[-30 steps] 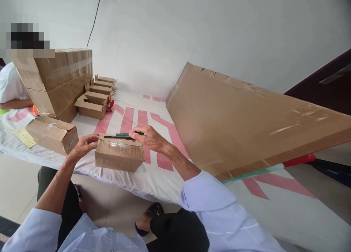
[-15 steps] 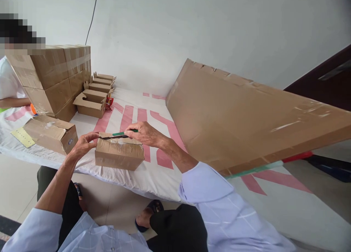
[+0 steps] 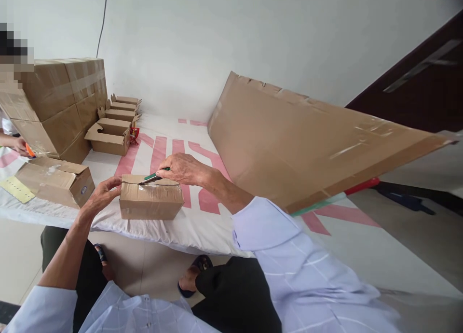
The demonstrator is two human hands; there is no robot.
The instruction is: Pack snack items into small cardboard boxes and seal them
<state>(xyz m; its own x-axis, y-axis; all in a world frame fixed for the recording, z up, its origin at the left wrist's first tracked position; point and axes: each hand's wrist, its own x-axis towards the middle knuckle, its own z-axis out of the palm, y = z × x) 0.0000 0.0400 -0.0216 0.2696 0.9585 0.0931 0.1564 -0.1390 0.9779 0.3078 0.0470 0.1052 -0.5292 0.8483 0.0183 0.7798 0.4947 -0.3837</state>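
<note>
A small taped cardboard box (image 3: pixel 151 203) lies near the front edge of the cloth-covered table. My left hand (image 3: pixel 104 193) grips its left end, fingertips on the upper edge. In my right hand (image 3: pixel 183 168) is a green-handled utility knife (image 3: pixel 150 177), its fingers closed round the handle. The blade points left and meets the box top along the seam; how deep the tip sits is hidden. Clear tape shows on the top, near the right half. To the left of my left hand lies another closed cardboard box (image 3: pixel 56 181).
Large stacked cartons (image 3: pixel 54 111) stand at the left. Beside them sit several open small boxes (image 3: pixel 110 139). A big cardboard sheet (image 3: pixel 289 145) leans over the table's right side. A yellow perforated card (image 3: pixel 17 188) lies far left, near another person's hand (image 3: pixel 20 145).
The knife blade has moved rightward along the box top, and its handle now tilts up more steeply. My left hand keeps its hold on the box end. The view has shifted right.
</note>
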